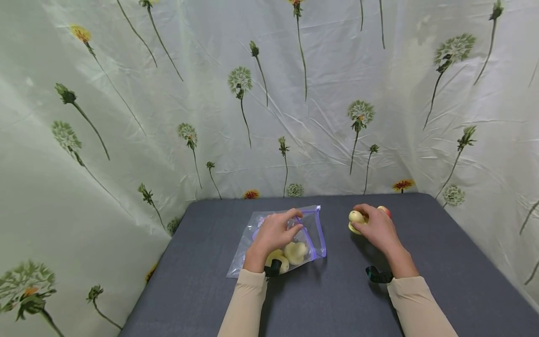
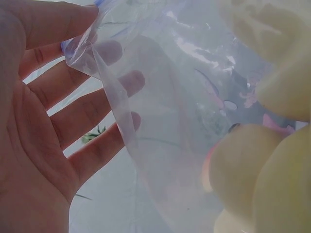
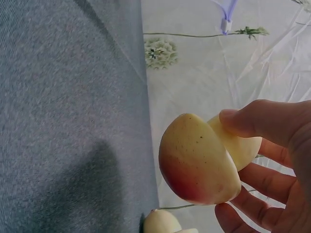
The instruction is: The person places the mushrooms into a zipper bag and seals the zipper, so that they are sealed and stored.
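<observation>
In the head view my right hand (image 1: 378, 229) grips a yellow mango-like fruit (image 1: 356, 217) above the dark table. From the right wrist view, this fruit (image 3: 197, 162) has a red blush and brown specks. The thumb lies on a paler yellow piece (image 3: 238, 141) behind it; whether that is a separate fruit I cannot tell. My left hand (image 1: 275, 231) is over a clear zip bag (image 1: 248, 250) with purple strips. Seen through the plastic, several left fingertips (image 2: 133, 82) extend, with thumb and fingers apart. Pale yellow fruit (image 1: 296, 252) lies inside the bag.
Another yellow-and-red fruit (image 1: 384, 211) is partly hidden beyond my right hand. The dark grey table (image 1: 337, 299) ends at a pale curtain (image 1: 269, 117) printed with dandelions. The bag's zip slider (image 1: 318, 207) is at its far right corner.
</observation>
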Available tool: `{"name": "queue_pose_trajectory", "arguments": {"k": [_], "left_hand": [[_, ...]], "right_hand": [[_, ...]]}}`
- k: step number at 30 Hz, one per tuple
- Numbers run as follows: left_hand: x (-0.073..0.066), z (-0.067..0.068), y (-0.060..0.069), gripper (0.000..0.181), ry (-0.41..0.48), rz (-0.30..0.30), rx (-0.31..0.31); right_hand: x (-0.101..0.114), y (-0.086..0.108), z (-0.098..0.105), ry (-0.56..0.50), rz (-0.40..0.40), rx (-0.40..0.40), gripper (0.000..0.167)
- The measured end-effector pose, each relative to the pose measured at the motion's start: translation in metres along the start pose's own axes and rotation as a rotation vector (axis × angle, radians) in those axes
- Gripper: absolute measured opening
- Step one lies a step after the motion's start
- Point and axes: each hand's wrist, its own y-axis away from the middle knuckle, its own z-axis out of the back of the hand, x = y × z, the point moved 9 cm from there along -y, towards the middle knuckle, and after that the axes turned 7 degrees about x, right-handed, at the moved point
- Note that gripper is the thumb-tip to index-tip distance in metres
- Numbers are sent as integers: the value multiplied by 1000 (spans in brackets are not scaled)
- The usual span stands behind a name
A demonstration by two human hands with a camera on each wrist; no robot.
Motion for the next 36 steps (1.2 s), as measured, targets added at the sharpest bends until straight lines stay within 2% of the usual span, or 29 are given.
{"name": "queue_pose_trajectory", "arguments": {"k": [9,17,25,30,36], "left_hand": [[0,7,-1,22,-27,-26,-37],[3,6,2,22,-25,4,-18],[0,3,-1,23,-33,-22,-23],[0,2,-1,23,-22,-16,-27],[3,4,0,25,-14,-1,-25]], "right_hand": [[16,0,5,4,51,-35,42],[22,2,0,-34,57,-14,40],[27,5,3,-49,73,-30,39],[34,4,1,-59,116,-41,38],[47,1,0,-90,121,-25,35]]}}
